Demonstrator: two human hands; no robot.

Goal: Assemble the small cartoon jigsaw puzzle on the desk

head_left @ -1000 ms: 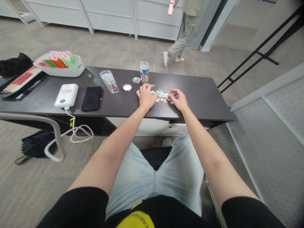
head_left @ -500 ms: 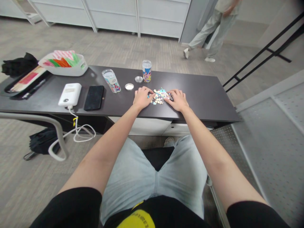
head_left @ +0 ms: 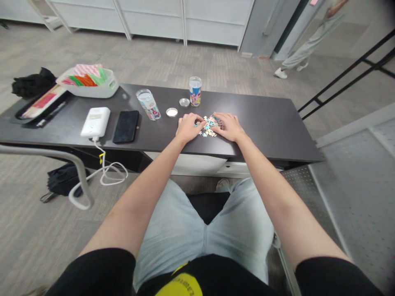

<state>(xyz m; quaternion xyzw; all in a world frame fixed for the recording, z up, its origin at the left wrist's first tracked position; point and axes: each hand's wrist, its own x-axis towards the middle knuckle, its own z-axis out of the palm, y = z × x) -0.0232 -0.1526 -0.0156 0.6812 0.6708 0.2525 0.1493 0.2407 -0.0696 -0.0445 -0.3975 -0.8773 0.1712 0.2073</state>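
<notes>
A small heap of colourful jigsaw puzzle pieces (head_left: 209, 126) lies on the dark table (head_left: 265, 123). My left hand (head_left: 189, 126) rests at the heap's left side, fingers apart and curved around the pieces. At the right side my right hand (head_left: 228, 125) is spread over the edge of the heap, its fingers covering some pieces. Behind the hands stands an upright clear canister (head_left: 195, 91) with a printed picture. A second clear canister (head_left: 148, 105) is further left. Two round lids, a white one (head_left: 172, 112) and a clear one (head_left: 184, 102), lie between the canisters.
Left on the table are a black phone (head_left: 126, 126), a white power bank (head_left: 95, 122) with a cable, a white basket (head_left: 106, 89) of colourful items, and a black tray (head_left: 29, 115). A person (head_left: 311, 45) walks beyond the table. A perforated panel (head_left: 358, 164) stands at the right.
Both hands have drawn slightly closer together around the puzzle pieces, and the heap is more compact. The person beyond the table has walked to the right. The view has shifted a little.
</notes>
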